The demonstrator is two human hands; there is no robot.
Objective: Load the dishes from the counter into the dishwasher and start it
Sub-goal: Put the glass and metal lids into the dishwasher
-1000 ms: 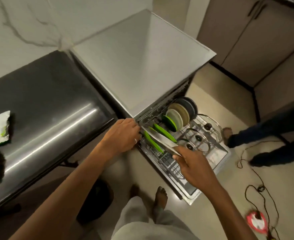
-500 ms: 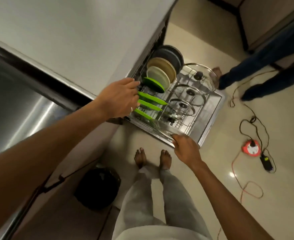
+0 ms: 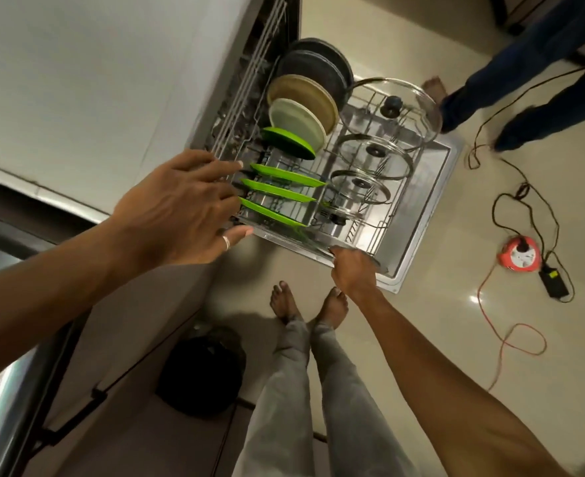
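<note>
Three flat green plates (image 3: 284, 194) are standing on edge in the pulled-out lower rack (image 3: 384, 223) of the dishwasher, and we are seeing a rounder green plate (image 3: 287, 141), cream plates (image 3: 298, 118) and dark plates (image 3: 318, 67) lining up behind them toward 12 o'clock. At 3 o'clock of these plates, several glass lids (image 3: 375, 160) are leaning in the same rack. The left hand (image 3: 181, 208) is hovering at 9 o'clock of the green plates, its fingers stretched and spread, gripping nothing; we cannot tell if the fingertips are touching the wire. The right hand (image 3: 353, 270) is lying at the rack's front rim, at 6 o'clock of the lids, its back turned to us; the fingers are hiding, so we cannot tell if it is gripping anything. The rack is sitting over the open door (image 3: 432, 201). At 2 o'clock of the view another person's legs (image 3: 525, 63) are standing, at 3 o'clock an orange cable reel (image 3: 519, 256) is lying, and at 7 o'clock a black bin (image 3: 201, 370) is sitting.
</note>
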